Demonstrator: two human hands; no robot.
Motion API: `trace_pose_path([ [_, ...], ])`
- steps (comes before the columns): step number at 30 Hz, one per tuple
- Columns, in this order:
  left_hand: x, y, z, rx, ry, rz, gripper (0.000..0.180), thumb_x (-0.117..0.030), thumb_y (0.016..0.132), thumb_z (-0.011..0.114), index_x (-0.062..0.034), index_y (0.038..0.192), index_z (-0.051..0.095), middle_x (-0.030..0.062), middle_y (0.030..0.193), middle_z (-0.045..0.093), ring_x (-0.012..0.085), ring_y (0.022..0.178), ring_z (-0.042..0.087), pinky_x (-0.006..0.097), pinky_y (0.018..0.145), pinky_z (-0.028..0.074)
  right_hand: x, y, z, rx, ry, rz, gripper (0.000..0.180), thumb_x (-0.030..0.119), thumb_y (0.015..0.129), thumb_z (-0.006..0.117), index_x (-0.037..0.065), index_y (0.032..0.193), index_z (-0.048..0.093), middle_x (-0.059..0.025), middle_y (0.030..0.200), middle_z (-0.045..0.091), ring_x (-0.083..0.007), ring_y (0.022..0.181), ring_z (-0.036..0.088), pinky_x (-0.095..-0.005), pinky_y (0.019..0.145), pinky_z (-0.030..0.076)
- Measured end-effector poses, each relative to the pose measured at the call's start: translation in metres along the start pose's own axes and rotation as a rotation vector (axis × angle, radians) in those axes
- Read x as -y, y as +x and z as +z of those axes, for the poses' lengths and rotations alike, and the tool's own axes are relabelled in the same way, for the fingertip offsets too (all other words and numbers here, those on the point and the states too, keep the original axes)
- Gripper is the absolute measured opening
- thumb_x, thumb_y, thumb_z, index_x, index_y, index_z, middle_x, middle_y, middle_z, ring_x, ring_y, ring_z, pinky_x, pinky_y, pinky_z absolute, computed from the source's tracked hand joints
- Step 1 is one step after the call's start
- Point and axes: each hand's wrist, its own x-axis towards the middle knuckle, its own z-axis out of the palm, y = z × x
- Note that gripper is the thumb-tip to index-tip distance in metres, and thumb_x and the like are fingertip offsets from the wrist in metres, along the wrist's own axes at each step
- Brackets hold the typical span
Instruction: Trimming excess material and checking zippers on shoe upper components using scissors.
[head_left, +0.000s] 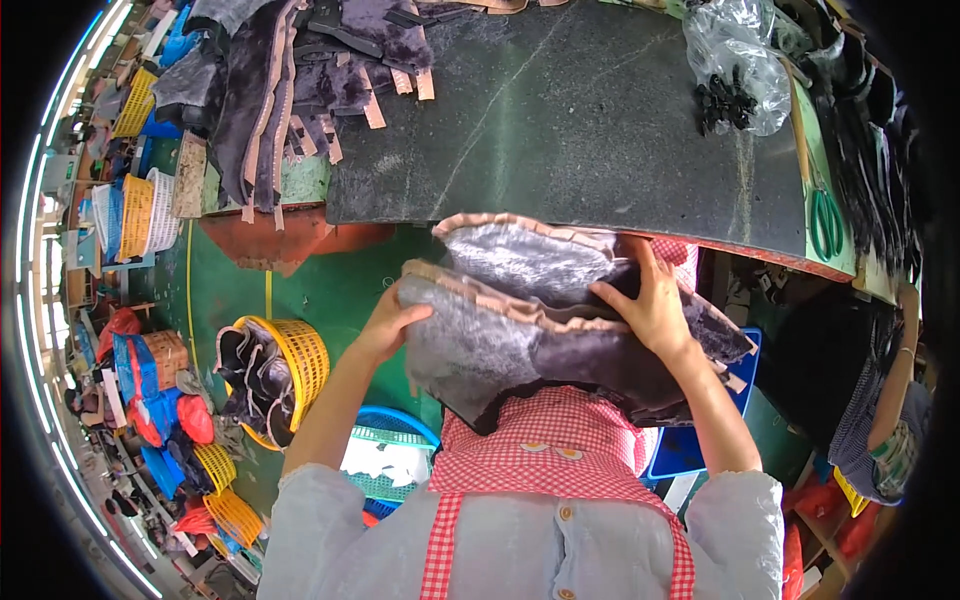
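**Plush piece in both hands, off the table's near edge**

Grey-and-dark plush piece [470,335]: held up just on the wearer's side of the table [560,130], clear of its top. Two layers, upper and lower, gap between them; tan stitched strip runs along their edges.

Left hand [385,325]: closed on the piece's left end, thumb on the near face, other fingers mostly hidden behind.

Right hand [655,310]: thumb spread well away from the fingers, thumb tip at the gap between layers, fingers over the upper right part. Grip tightness there: cannot tell.

Red-checked apron [540,435] below the piece, on the near side of the table.

On the table's far left: heap of dark plush pieces [370,35], tan strips hanging off some. Far right of the table: clear plastic bag [740,50], small black parts [725,105] at it. Table's right end: green-handled scissors [827,225].

Floor, near side and left of the table: yellow basket [302,370] with dark pieces inside. Right of the table: another person's arm [895,385].
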Motion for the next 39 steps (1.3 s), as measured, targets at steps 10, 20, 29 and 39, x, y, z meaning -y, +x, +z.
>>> trace_pose_path([
  [10, 0.0, 0.01, 0.035, -0.171, 0.434, 0.184, 0.042, -0.011, 0.09, 0.069, 0.0012, 0.128, 0.057, 0.0078, 0.118, 0.063, 0.0171, 0.106, 0.06, 0.032, 0.095, 0.047, 0.078, 0.011, -0.135, -0.136, -0.295, -0.524, 0.028, 0.009, 0.063, 0.075, 0.007, 0.089, 0.066, -0.0071, 0.079, 0.059, -0.0294, 0.075, 0.057, -0.0402, 0.068, 0.046],
  [20, -0.026, -0.037, 0.039, -0.204, 1.076, 0.899, 0.108, -0.02, 0.06, 0.089, -0.0132, 0.151, 0.033, 0.0177, 0.16, 0.023, 0.0386, 0.147, 0.024, 0.051, 0.119, 0.023, 0.028, -0.002, -0.039, 0.146, 0.056, -0.317, 0.043, 0.024, 0.08, 0.08, -0.001, 0.111, 0.065, -0.0161, 0.094, 0.068, -0.0317, 0.081, 0.067, -0.0384, 0.078, 0.053],
  [29, -0.104, -0.024, 0.103, 0.162, 1.165, 1.061, 0.019, -0.017, 0.07, 0.086, -0.0091, 0.079, 0.072, 0.0023, 0.065, 0.063, 0.0158, 0.058, 0.061, 0.032, 0.053, 0.043, 0.122, -0.036, -0.022, 0.488, 0.2, -0.193, 0.07, 0.052, 0.083, 0.071, -0.007, 0.113, 0.053, -0.0298, 0.104, 0.062, -0.0448, 0.088, 0.067, -0.0485, 0.077, 0.055],
  [39, -0.123, -0.003, 0.136, 0.136, 1.554, 1.347, 0.012, -0.014, 0.071, 0.075, -0.012, 0.081, 0.068, -0.0007, 0.1, 0.063, 0.0214, 0.091, 0.058, 0.036, 0.075, 0.05, 0.05, -0.029, 0.039, 0.705, 1.072, 0.258, 0.036, 0.023, 0.099, 0.062, -0.002, 0.125, 0.061, -0.0006, 0.109, 0.066, -0.0086, 0.101, 0.056, -0.0279, 0.091, 0.046],
])
